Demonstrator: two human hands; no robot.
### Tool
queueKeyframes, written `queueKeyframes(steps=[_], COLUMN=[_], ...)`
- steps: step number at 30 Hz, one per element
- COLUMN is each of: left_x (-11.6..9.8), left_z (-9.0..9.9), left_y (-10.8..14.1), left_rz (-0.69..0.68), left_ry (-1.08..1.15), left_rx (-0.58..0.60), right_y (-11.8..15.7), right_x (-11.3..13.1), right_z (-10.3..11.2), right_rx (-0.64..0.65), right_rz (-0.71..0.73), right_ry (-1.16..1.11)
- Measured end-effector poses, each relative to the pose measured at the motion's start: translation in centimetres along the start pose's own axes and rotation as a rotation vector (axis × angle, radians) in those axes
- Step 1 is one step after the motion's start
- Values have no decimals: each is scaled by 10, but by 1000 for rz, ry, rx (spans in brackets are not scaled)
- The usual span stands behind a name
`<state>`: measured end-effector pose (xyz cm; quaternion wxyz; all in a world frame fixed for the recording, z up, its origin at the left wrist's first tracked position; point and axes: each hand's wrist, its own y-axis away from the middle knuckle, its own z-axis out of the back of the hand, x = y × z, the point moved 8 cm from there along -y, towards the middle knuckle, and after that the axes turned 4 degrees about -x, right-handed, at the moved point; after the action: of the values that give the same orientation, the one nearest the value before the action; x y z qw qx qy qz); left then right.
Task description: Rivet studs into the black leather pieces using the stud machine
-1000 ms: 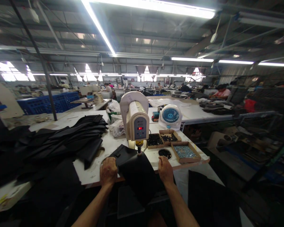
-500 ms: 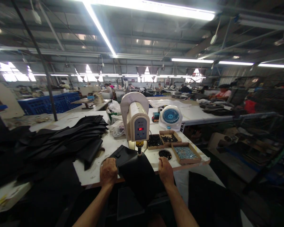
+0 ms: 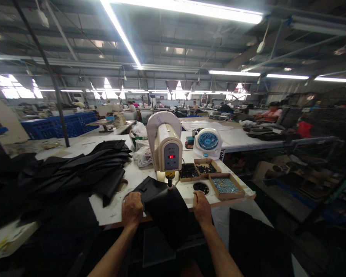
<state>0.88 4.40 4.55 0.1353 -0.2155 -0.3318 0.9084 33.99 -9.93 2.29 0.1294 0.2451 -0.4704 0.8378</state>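
Note:
A black leather-like sheet (image 3: 167, 217) lies under the head of a cream press machine (image 3: 170, 152), bending down over the table's front edge. The machine's plunger (image 3: 170, 182) comes down onto the sheet's upper part, and its display glows red. My left hand (image 3: 132, 207) is closed at the sheet's left edge, beside a flat black flap (image 3: 150, 187). On the other side, my right hand (image 3: 202, 207) is curled closed at the table edge, just right of the sheet. What its fingers hold, if anything, is hidden. A round hole with small dark parts (image 3: 201, 188) lies just beyond it.
Cardboard trays of small dark parts (image 3: 188, 172) and silvery-blue parts (image 3: 226, 186) sit right of the machine, with a small fan (image 3: 208, 140) behind. A pile of black sheets (image 3: 83, 165) covers the left. Plastic bags (image 3: 142, 154) stand behind; people sit farther off.

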Motion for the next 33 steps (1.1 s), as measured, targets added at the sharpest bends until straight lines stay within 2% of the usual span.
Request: queueKeyframes(steps=[10,18,33], left_x=[1,-2,1], left_z=[1,3,1], left_y=[0,-1,-1], left_rz=[49,18,55], left_ry=[53,33,85], left_rx=[7,-11,-11], right_y=[1,0,0], right_x=[-5,-7,-11], right_z=[-4,-4,-7], right_rx=[12,33,49], right_rz=[4,-16,-27], right_ry=[9,17,3])
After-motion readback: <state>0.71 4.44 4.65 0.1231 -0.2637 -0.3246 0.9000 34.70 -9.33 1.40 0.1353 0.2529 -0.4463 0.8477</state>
